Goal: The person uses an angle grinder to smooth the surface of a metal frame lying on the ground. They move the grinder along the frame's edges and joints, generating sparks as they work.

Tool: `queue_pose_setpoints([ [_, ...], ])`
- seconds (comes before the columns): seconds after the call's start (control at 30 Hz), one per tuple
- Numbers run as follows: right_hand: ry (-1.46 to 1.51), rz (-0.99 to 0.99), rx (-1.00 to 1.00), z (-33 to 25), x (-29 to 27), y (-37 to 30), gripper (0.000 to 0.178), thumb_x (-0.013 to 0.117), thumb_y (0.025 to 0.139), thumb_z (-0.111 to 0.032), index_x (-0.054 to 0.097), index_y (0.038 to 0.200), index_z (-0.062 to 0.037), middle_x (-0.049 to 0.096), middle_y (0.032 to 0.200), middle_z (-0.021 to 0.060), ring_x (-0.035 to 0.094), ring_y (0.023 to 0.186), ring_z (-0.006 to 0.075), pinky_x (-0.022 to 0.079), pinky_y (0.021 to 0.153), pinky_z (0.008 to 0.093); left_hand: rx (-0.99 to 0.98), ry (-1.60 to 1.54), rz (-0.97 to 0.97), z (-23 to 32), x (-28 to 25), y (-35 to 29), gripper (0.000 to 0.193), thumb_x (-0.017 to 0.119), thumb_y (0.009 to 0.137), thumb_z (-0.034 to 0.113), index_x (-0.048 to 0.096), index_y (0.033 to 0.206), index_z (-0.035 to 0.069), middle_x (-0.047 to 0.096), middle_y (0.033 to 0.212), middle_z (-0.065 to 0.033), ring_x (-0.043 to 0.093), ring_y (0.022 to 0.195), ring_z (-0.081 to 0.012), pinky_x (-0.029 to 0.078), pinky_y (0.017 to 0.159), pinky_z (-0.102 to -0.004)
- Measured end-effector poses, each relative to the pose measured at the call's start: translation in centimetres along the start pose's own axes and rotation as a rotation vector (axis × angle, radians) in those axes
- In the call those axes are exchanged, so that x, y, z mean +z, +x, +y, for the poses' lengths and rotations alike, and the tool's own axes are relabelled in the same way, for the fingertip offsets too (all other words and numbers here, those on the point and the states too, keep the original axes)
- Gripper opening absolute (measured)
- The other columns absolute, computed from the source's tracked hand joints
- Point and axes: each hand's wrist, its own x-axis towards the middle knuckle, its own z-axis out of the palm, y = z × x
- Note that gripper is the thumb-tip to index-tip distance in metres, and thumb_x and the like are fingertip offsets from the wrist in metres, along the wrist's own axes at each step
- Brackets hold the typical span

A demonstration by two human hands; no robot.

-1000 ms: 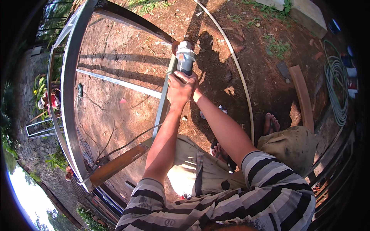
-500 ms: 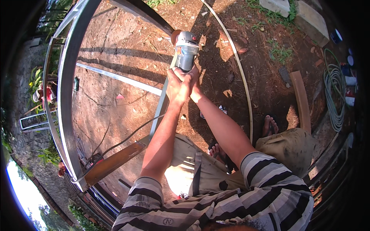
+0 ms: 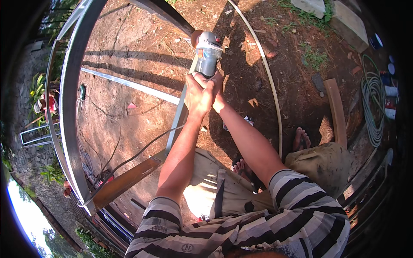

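Both of my arms reach forward to an angle grinder (image 3: 208, 56) with a grey and dark body. My left hand (image 3: 197, 95) wraps its rear end, and my right hand (image 3: 218, 88) closes round the same end from the other side. The brownish disc (image 3: 196, 38) sits at the grinder's far left, against or very near the end of a dark metal beam (image 3: 167, 16); actual contact is hard to make out. Beneath the grinder and my left forearm runs a grey metal bar (image 3: 182, 109). A dark cable (image 3: 142, 149) passes under my left forearm.
A tall metal frame (image 3: 72, 86) stands at my left, with a rusty brown beam (image 3: 124, 182) at its near end. A pale hose (image 3: 267, 71) crosses the dirt at right. Farther right lie a wooden board (image 3: 335, 112), a coiled green hose (image 3: 372, 107) and concrete blocks (image 3: 348, 26).
The view has shifted slightly, so the metal frame sits a little farther left. My hands keep their grip on the grinder, which has barely moved.
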Motion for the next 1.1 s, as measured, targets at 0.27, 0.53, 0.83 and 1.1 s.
queue_pose_setpoints([
  [0.27,0.005,-0.025,-0.017,0.3,0.6,-0.3,0.040,0.083,0.088,-0.008,0.058,0.118,-0.0029,0.063,0.094,-0.0019,0.060,0.080,0.0085,0.053,0.069,0.0267,0.037,-0.003,0.042,-0.4,-0.7,-0.3,0.067,0.073,0.087,0.042,0.044,0.130,0.000,0.063,0.126,-0.0314,0.064,0.119,-0.0484,0.047,0.103,-0.0540],
  [0.53,0.003,-0.072,-0.008,0.5,-0.4,0.3,0.042,0.084,0.088,-0.010,0.058,0.120,-0.0020,0.063,0.094,-0.0019,0.059,0.080,0.0083,0.052,0.068,0.0263,0.026,-0.014,0.035,-0.1,-0.1,-0.2,0.070,0.073,0.086,0.044,0.043,0.130,-0.001,0.064,0.126,-0.0324,0.064,0.119,-0.0495,0.047,0.104,-0.0541],
  [0.83,0.084,-0.060,-0.021,-0.5,0.2,-0.4,0.040,0.083,0.089,-0.007,0.058,0.119,-0.0029,0.061,0.092,-0.0030,0.058,0.078,0.0080,0.052,0.067,0.0265,-0.026,0.007,0.019,0.7,-0.4,-0.7,0.067,0.074,0.086,0.043,0.043,0.124,-0.002,0.059,0.130,-0.0326,0.064,0.117,-0.0502,0.049,0.100,-0.0557],
  [1.1,0.229,-0.086,0.028,-0.1,0.2,-0.4,0.039,0.084,0.088,-0.008,0.057,0.116,-0.0034,0.061,0.093,-0.0021,0.059,0.078,0.0086,0.053,0.067,0.0264,-0.021,0.035,0.035,1.1,-0.5,-1.1,0.067,0.074,0.085,0.043,0.043,0.125,-0.002,0.060,0.131,-0.0328,0.064,0.117,-0.0499,0.049,0.101,-0.0558],
])
